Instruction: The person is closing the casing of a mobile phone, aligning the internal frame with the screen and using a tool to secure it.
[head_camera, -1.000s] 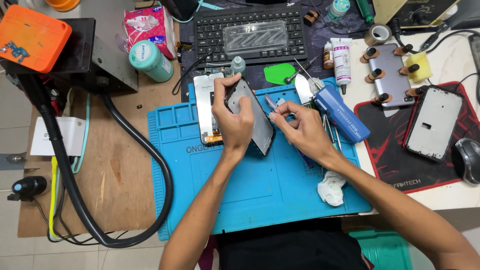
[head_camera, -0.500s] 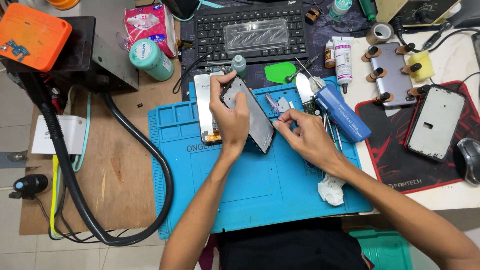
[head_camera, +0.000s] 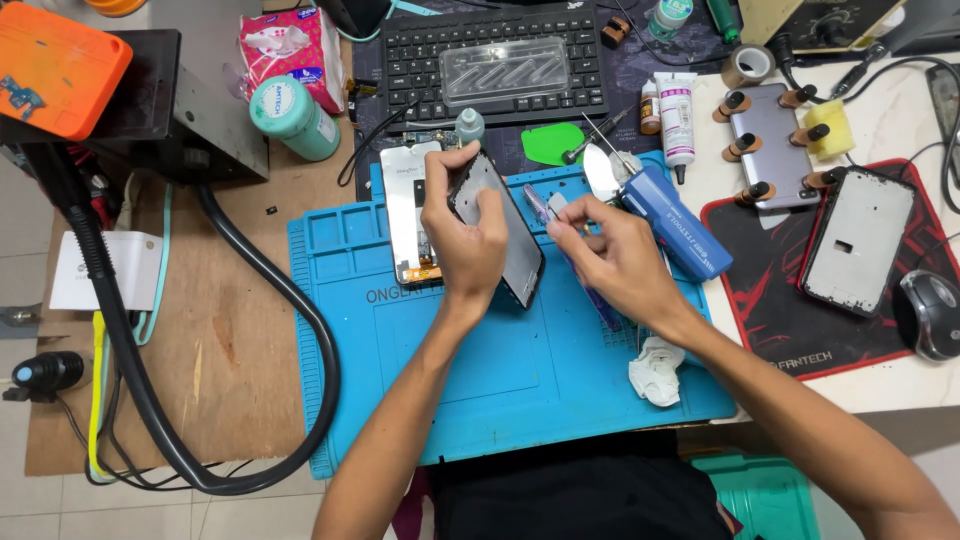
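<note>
the blue mat (head_camera: 520, 400) looks like matt, smooth rubber. on it, the phone frame (head_camera: 500, 230) shows glossy black plastic; left of the mat, the table (head_camera: 230, 350) is bare, worn wood; at its right edge lies crumpled white cloth (head_camera: 655, 370).

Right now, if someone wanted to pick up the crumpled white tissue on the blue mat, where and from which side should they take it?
Pinch the crumpled white tissue at its raised top folds, coming from above and from the mat's near edge. It lies loose on the blue mat, but the right hand's forearm passes just behind it, so the far side is probably blocked.
</note>
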